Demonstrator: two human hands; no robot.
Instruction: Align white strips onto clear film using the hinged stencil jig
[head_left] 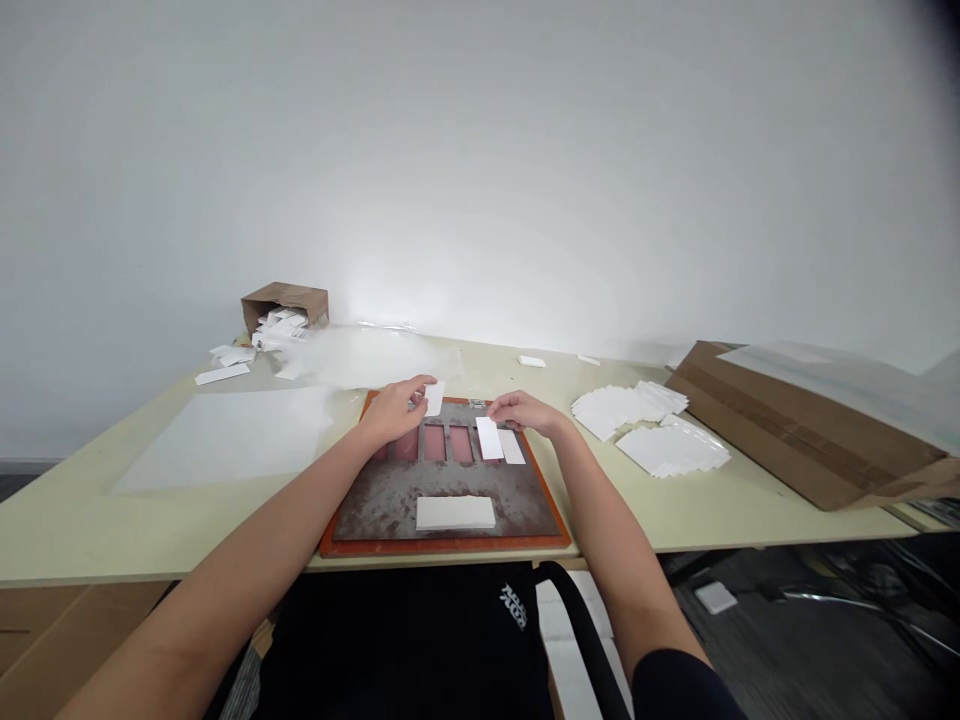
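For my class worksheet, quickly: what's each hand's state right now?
Left hand: closed, holding a white card.
Right hand: closed, holding another white card at its far end.

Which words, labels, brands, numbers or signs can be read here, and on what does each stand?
None reads clearly.
Black fabric garment: white lettering, turned and too blurred to quote.
Brown cardboard box at right: no legible text.
Thin white rectangular card in the right hand: no legible text.

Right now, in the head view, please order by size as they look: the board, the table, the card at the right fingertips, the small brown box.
1. Table
2. Board
3. Small brown box
4. Card
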